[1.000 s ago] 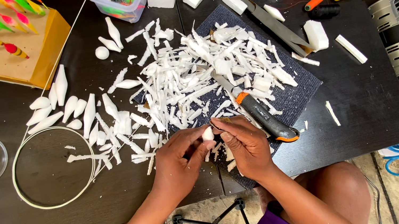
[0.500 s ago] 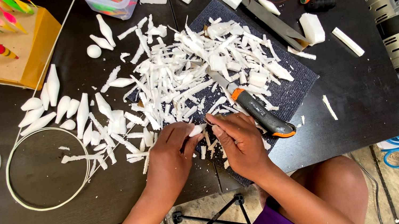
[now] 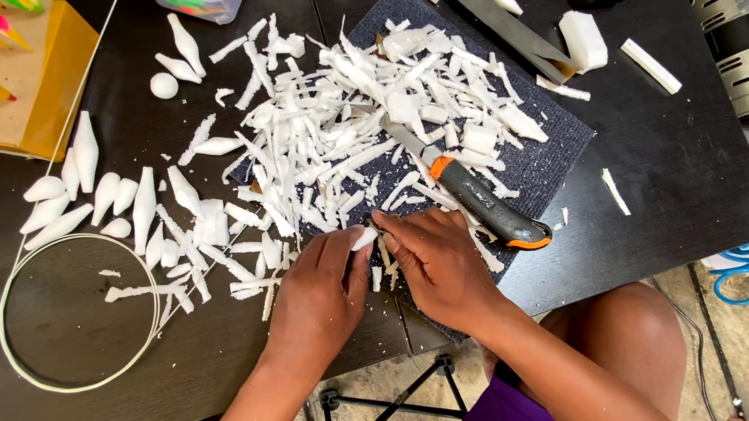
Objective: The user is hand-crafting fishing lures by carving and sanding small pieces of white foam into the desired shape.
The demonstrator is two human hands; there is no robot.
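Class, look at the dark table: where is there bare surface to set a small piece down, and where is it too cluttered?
Bare table lies right of the blue mat, below the white stick, and inside the wire ring. The mat's middle is crowded with foam shavings and a utility knife; both hands, left hand and right hand, fill the front edge.

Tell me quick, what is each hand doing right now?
Left hand: fingers closed on a small white foam piece.
Right hand: fingers curled at the same foam piece; whether it grips it or a tool cannot be told.
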